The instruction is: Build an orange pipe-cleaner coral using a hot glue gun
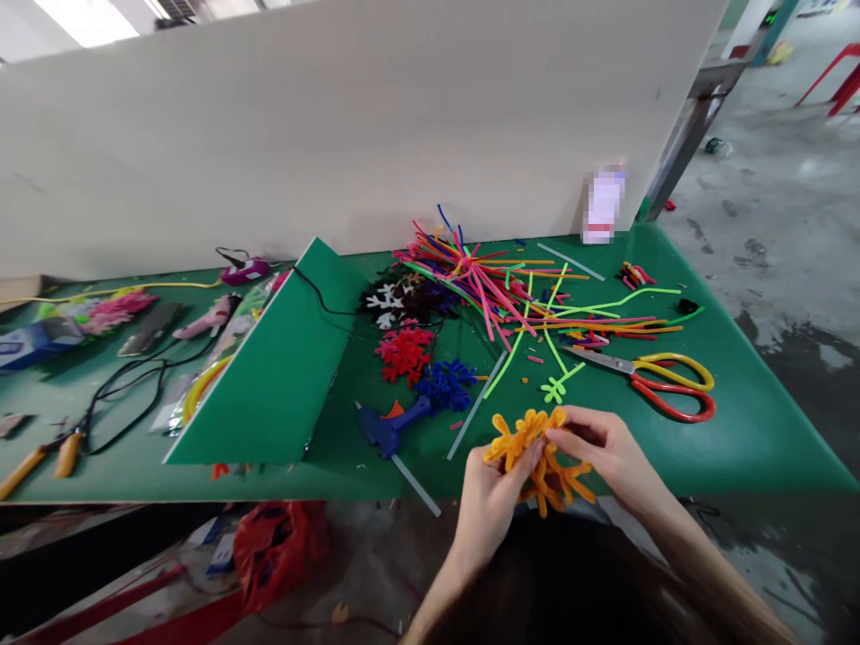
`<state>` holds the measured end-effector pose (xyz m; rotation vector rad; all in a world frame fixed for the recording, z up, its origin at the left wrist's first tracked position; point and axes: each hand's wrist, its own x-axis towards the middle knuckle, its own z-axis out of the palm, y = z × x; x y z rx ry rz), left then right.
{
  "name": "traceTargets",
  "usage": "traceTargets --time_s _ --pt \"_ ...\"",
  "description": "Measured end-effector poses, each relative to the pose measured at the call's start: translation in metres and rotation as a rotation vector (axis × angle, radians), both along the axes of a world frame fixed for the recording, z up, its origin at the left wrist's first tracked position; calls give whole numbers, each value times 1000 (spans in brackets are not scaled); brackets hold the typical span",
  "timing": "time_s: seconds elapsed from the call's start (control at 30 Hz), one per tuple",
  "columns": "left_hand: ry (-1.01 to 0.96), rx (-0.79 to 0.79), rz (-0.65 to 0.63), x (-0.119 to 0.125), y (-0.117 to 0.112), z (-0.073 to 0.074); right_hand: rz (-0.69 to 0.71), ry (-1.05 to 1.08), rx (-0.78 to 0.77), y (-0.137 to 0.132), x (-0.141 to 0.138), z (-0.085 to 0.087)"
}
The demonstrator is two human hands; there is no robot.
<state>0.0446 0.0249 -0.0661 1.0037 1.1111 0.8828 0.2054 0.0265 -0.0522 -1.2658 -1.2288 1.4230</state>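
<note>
Over the table's front edge, my left hand (pixel 494 493) pinches a cluster of orange pipe-cleaner snowflakes (pixel 520 436). Thumb and fingers of my right hand (pixel 601 445) grip the same cluster from its right side. Just beyond my hands lies a small light-green pipe-cleaner piece (pixel 554 389). To the left are a blue glue gun (pixel 390 428) with a clear stick in its back, a blue pipe-cleaner cluster (pixel 447 385) and a red-pink one (pixel 404 352). Scissors (pixel 662 381) with one yellow and one red handle lie beyond my right hand.
A tangled pile of coloured pipe cleaners (pixel 470 269) spreads across the green table (pixel 752 421). White and black branching pieces (pixel 386 305) lie beside it. A tilted green board (pixel 269 376) divides off the left side, where pliers (pixel 67 448) lie. A phone (pixel 603 204) leans on the white partition (pixel 336 134).
</note>
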Motion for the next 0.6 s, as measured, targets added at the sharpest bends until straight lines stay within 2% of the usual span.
traceTargets --time_s 0.1,0.3,0.5,0.6 --pt "-72 -37 31 0 4 0 15 -29 4 4 9 0" --pt "-234 -249 61 -7 13 2 -196 -99 63 -4 29 -11" --pt "-268 -281 231 -4 13 -5 -50 -116 65 -13 11 -26" --pt "-243 -270 235 -2 12 -11 -101 -133 79 -14 1 -27"
